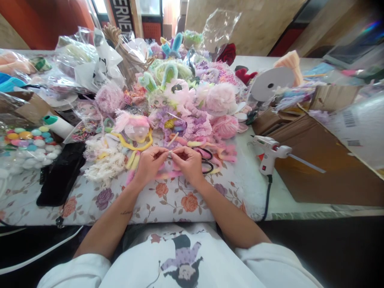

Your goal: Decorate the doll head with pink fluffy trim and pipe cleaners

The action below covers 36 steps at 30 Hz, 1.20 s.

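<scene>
My left hand [150,163] and my right hand [189,162] meet over the flowered tablecloth [168,200], fingers pinched together on a small pale piece [170,153] between the fingertips; I cannot make out what it is. A pink fuzzy strip [168,174] lies under both hands. Black hairbands [206,160] rest just right of my right hand. Just beyond the hands lies a heap of pink, purple and yellow plush and lace trimmings [180,116].
A white glue gun [270,154] stands to the right, its dark cord hanging over the table edge. Cardboard boxes [315,160] fill the right side. A black pouch [61,174] and a bag of coloured pom-poms [27,144] lie left. Plastic bags crowd the back.
</scene>
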Available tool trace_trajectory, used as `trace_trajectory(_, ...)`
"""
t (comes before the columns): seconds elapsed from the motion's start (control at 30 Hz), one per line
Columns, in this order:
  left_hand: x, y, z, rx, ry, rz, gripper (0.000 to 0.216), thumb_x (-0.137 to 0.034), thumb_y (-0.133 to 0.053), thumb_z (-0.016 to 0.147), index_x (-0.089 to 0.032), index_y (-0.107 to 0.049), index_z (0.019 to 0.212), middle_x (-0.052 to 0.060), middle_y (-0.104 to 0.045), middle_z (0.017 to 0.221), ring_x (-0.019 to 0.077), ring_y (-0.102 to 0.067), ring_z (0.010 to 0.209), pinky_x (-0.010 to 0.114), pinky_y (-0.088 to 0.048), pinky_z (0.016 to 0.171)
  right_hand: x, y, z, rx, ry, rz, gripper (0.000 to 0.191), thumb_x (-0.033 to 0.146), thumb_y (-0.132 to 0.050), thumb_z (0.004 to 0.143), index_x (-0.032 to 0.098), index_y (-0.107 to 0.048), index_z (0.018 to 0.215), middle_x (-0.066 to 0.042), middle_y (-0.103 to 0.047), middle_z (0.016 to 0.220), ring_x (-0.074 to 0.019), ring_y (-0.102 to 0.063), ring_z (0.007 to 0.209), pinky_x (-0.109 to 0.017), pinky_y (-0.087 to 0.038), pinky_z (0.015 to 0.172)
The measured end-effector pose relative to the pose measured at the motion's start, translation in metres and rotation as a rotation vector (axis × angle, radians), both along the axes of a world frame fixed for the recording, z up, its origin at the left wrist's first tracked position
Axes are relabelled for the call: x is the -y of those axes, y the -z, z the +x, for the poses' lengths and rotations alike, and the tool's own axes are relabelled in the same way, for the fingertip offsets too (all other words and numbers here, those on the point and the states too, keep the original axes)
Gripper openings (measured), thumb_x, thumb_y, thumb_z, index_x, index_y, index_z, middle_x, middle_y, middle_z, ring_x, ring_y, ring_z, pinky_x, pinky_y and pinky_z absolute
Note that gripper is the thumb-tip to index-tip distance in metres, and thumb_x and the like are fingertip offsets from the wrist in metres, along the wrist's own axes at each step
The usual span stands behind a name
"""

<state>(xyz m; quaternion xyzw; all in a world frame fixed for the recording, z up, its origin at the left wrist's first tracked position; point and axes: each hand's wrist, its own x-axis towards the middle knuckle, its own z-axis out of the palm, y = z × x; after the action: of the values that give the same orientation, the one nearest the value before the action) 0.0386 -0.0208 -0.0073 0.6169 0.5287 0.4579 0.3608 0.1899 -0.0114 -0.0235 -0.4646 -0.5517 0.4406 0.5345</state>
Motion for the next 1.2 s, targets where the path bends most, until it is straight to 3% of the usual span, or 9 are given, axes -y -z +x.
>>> trace_trajectory(0.33,0.000,0.000,0.001,0.008,-0.049,-0.057,0.020,-0.034,-0.065,0.081,-0.014,-0.070,0.082,0.002,-0.064,0.073,0.0125,-0.052,0.063,0.024,-0.040,0.058,0.003,-0.006,0.000,0.158,0.019,0.066,0.012,0.030,-0.066,0.077,0.018,-0.064,0.074,-0.003,-0.068,0.071,-0.0162,-0.062,0.064,-0.028,-0.050,0.062)
trace_trajectory(0.57,0.002,-0.002,0.003,0.012,-0.056,-0.052,0.019,-0.033,-0.066,0.080,-0.014,-0.070,0.079,0.000,-0.060,0.066,0.0108,-0.048,0.058,0.024,-0.038,0.055,0.003,-0.004,-0.001,0.149,0.008,0.054,0.011,0.028,-0.064,0.076,0.019,-0.060,0.072,0.000,-0.064,0.068,-0.0142,-0.057,0.060,-0.027,-0.045,0.058)
trace_trajectory(0.73,0.003,-0.004,0.002,0.044,-0.028,-0.082,0.020,-0.035,-0.067,0.080,-0.015,-0.070,0.079,-0.001,-0.059,0.064,0.0100,-0.046,0.054,0.023,-0.035,0.051,0.002,-0.003,-0.001,0.029,-0.052,0.012,0.013,0.029,-0.066,0.075,0.020,-0.058,0.071,-0.001,-0.065,0.071,-0.0149,-0.059,0.062,-0.028,-0.049,0.059)
trace_trajectory(0.97,0.002,-0.010,0.000,0.078,-0.003,-0.145,0.025,-0.040,-0.067,0.080,-0.014,-0.070,0.079,-0.001,-0.055,0.060,0.0095,-0.042,0.051,0.023,-0.032,0.048,0.002,-0.007,0.000,0.036,-0.063,-0.006,0.016,0.033,-0.069,0.078,0.019,-0.062,0.074,0.000,-0.064,0.063,-0.0137,-0.059,0.056,-0.026,-0.047,0.054)
trace_trajectory(1.1,0.001,-0.011,-0.004,0.159,0.015,-0.216,0.026,-0.040,-0.071,0.075,-0.014,-0.070,0.076,-0.001,-0.054,0.061,0.0087,-0.040,0.053,0.023,-0.030,0.049,-0.001,-0.007,0.005,0.083,-0.105,0.027,0.016,0.034,-0.070,0.079,0.018,-0.070,0.080,-0.004,-0.070,0.075,-0.0163,-0.063,0.067,-0.027,-0.049,0.061)
trace_trajectory(1.2,0.000,-0.009,-0.009,0.256,0.064,-0.336,0.025,-0.038,-0.074,0.072,-0.014,-0.070,0.071,-0.003,-0.048,0.054,0.0072,-0.034,0.048,0.023,-0.024,0.046,-0.004,-0.010,0.011,0.127,-0.216,0.016,0.019,0.036,-0.070,0.080,0.017,-0.073,0.082,-0.004,-0.071,0.079,-0.0166,-0.063,0.072,-0.027,-0.049,0.064)
